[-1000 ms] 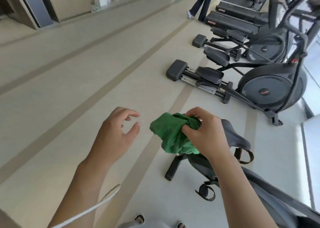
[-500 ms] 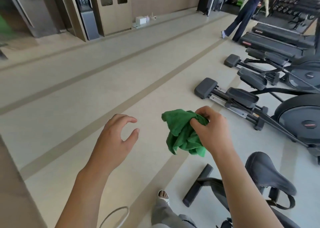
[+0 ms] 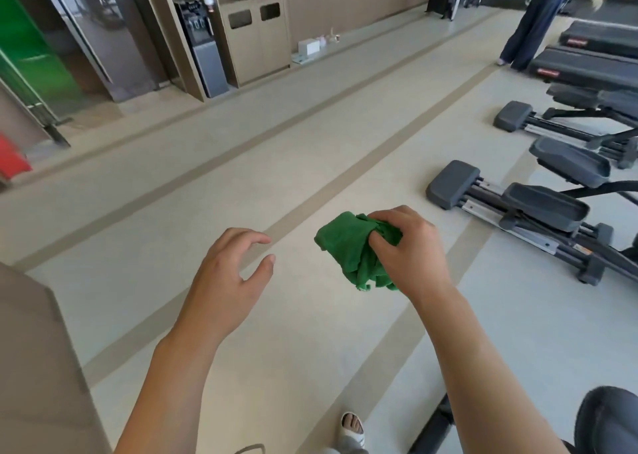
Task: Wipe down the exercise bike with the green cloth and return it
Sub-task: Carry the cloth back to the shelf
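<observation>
While the left hand (image 3: 224, 281) hangs empty, the right hand (image 3: 411, 250) grips the green cloth (image 3: 348, 246).

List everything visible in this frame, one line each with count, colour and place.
green cloth: one, green, bunched in the right hand
bike saddle: one, black, bottom right corner
elliptical trainers: two at least, dark grey, right side
treadmills: two, black, far right
water dispenser: one, black and grey, by the far wall
cabinet: one, tan, beside the dispenser
white box: one, on the floor by the wall
other person: one, dark trousers, top right
foot: one, pale sandal, bottom centre
hands: left hand holds nothing, right hand grips the cloth
</observation>
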Tool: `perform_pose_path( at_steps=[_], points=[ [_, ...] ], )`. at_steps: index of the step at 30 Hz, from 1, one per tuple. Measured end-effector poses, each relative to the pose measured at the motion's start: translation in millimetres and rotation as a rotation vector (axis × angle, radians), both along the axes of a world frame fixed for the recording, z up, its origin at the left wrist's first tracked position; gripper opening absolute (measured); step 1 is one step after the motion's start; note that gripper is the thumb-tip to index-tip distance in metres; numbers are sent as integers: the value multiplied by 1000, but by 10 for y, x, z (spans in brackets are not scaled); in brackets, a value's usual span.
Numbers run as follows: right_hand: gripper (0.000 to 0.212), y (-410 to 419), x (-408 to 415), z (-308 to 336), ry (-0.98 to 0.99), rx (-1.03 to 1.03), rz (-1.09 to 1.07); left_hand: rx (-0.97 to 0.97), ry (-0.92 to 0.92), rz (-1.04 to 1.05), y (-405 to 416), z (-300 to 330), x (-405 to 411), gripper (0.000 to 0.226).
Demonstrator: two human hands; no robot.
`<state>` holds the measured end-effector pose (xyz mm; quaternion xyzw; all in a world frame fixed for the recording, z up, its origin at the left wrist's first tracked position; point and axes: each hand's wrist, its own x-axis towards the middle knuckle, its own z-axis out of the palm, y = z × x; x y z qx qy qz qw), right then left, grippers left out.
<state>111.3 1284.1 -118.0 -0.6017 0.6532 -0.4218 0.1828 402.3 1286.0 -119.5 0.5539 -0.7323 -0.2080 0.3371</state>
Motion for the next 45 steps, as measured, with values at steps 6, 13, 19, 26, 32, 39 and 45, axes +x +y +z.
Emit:
perform_pose_path(
  at_steps=[6,13,19,26,32,39,45],
  points=[
    [27,-833,-61,-39,-13,-36,53,-2,-22,26,-689,42,-174,19],
    [32,-1548,110,-103,19,-5,129,7,-22,37,-1330,-13,-49,20],
    [36,-2149,527,-121,-36,-10,205,98,-22,-76,-2056,-228,96,43],
    [54,-2863,1300,63,-101,27,371,111,-14,-208,-3088,-258,451,74],
    [61,-3514,1917,211,-158,22,394,27,-5,-192,-3832,-183,1005,48],
    [61,-4057,2347,143,-45,-9,430,-15,93,-87,-4381,-267,1535,33],
    [85,-4494,2582,-29,54,83,393,-18,221,-57,-4757,-349,1675,35]
  ],
)
